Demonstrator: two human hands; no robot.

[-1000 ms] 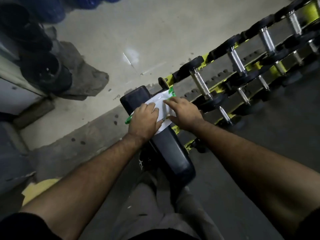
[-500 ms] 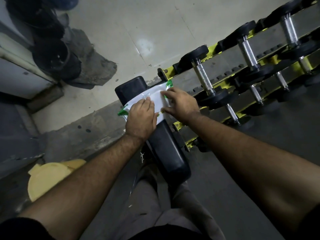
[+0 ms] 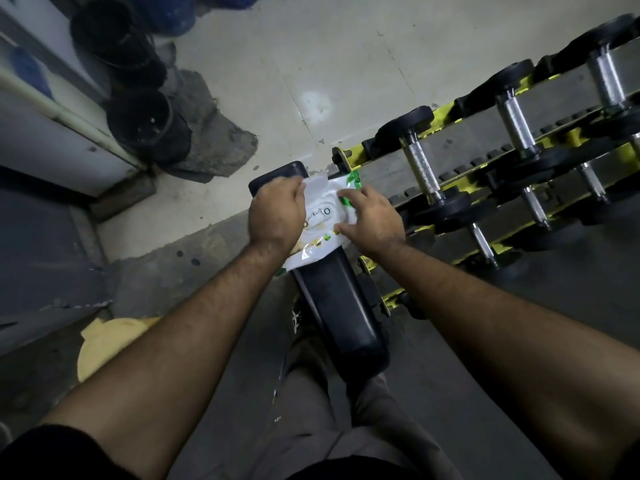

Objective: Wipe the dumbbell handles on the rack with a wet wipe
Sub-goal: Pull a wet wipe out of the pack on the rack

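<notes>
The wipe pack (image 3: 323,216) was white with green corner accents, dark lettering and small yellow-green motifs along one edge. The bench pad (image 3: 341,317) beneath it was black. The rack (image 3: 446,110) rails were yellow with grey panels. The dumbbells (image 3: 420,168) had black heads and silver handles. The floor (image 3: 346,64) was pale beige. The pots (image 3: 145,123) were black. The trousers (image 3: 322,420) were grey-brown.

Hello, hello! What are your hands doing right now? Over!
Left hand pinching the flap open on the wipes pack. Right hand steadying the pack on the bench. No wipe out yet. Dumbbells untouched, nothing blocking.
</notes>
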